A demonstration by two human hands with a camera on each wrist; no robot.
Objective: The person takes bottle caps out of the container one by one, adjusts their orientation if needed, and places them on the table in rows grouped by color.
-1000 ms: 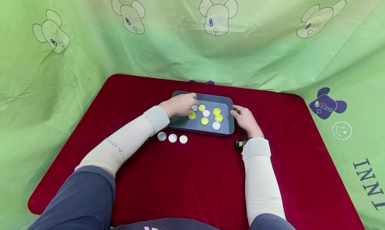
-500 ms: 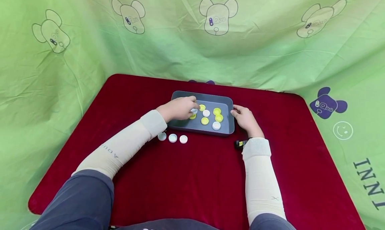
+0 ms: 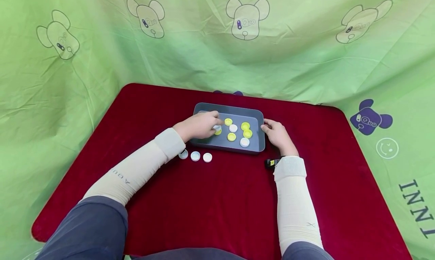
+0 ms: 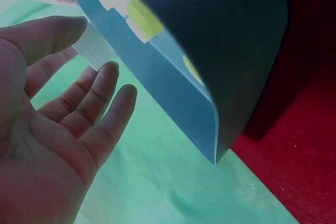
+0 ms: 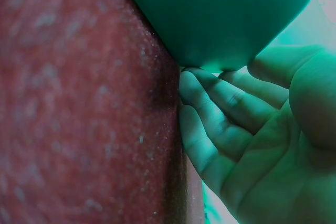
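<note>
My left hand [image 3: 200,125] is over the left part of a dark grey rectangular tray [image 3: 255,113], pinching a white bottle cap [image 4: 94,45] between thumb and fingertips. In the head view this cap partly covers a yellow cap [image 3: 218,132] in the tray. More yellow caps [image 3: 247,133] and white caps [image 3: 244,142] lie on the tray floor. At the tray's right end, my right hand [image 3: 278,136] holds the wall, its fingers [image 5: 226,98] against the outside in the right wrist view.
Several loose white caps, including this one [image 3: 195,156], lie in a row on the red cloth [image 3: 217,199] in front of the tray. A black and yellow object [image 3: 271,163] sits by the right wrist. Green printed curtains [image 3: 197,63] surround the table.
My left hand has drawn back slightly left and toward me with the white cap, which now sits over the yellow cap in the head view. The right hand and tray have stayed put.
</note>
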